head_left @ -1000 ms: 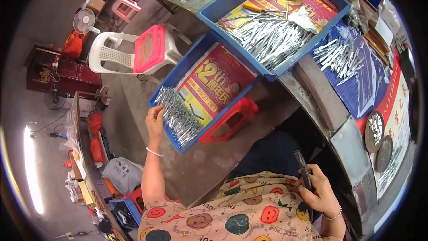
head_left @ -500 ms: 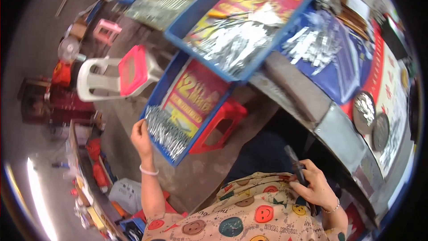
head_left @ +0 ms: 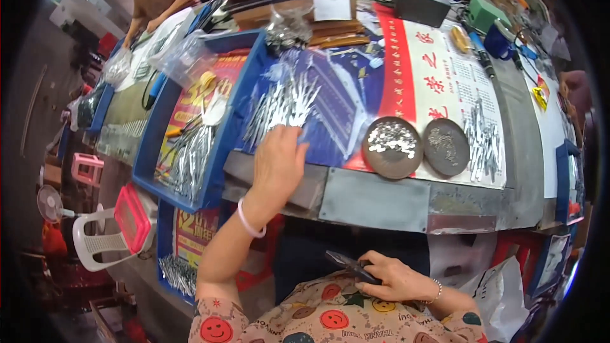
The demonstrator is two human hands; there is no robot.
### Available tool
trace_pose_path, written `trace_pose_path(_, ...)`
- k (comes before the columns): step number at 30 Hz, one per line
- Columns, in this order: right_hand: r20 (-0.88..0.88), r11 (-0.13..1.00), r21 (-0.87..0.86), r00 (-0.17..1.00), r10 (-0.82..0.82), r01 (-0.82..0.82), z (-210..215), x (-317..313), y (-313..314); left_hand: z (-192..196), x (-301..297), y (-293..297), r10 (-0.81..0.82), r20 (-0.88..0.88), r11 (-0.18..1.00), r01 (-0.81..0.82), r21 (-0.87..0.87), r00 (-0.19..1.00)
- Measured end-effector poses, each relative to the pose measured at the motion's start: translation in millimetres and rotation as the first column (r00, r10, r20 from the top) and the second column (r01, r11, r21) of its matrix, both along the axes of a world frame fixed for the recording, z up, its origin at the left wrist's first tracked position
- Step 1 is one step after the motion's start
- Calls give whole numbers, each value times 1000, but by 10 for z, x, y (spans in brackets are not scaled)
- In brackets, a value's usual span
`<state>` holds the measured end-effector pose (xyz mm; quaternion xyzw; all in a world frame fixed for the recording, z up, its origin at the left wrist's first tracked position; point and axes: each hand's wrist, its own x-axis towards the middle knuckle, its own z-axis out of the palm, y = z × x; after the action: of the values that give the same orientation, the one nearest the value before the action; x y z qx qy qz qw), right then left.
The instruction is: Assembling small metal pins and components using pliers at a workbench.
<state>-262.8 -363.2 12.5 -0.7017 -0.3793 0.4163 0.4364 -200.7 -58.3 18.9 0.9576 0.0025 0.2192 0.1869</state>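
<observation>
Your left hand [head_left: 277,166] is up on the bench w/ fingers spread wide, flat, tips touching the pile of silver metal pins [head_left: 279,105] on the blue sheet [head_left: 333,114]. Your right hand [head_left: 393,277], near your lap, is closed around a dark tool [head_left: 346,262].

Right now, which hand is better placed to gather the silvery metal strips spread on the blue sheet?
Left. The left hand already rests at the pile of metal strips on the bench, while the right hand sits low at the lap, gripping a dark tool.
</observation>
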Motion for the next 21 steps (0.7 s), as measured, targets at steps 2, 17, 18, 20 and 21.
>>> trace_pose_path(2,-16,997,26,997,-76,77,-92,-19,-148,-103,290,13,126,-101,982,-109,152,987)
trace_pose_path(17,-10,985,144,996,-94,95,-128,208,-123,164,-248,-52,-99,22,536,72,-841,995)
trace_pose_path(18,9,984,152,995,-101,98,-117,202,-95,160,-365,-68,-114,44,436,89,-895,993)
trace_pose_path(20,31,981,161,993,-113,107,-92,173,-38,96,-570,-103,-134,103,246,134,-960,986)
trace_pose_path(21,49,976,178,990,-136,125,-78,163,-8,48,-631,-127,-148,103,246,138,-959,984)
